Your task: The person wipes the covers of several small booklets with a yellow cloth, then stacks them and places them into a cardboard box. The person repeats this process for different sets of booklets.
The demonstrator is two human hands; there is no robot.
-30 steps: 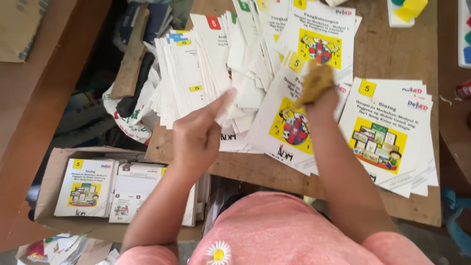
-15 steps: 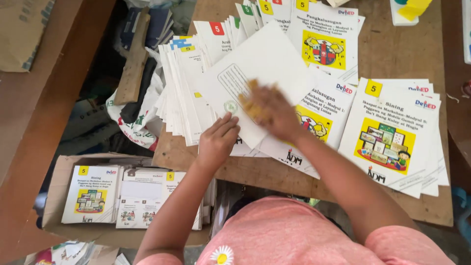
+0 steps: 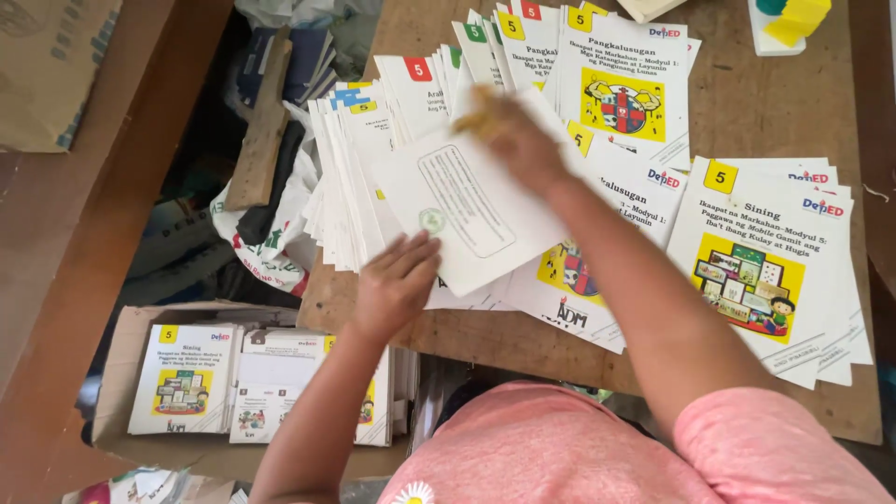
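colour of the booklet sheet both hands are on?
White, with a small green round mark, on the booklet; head view.
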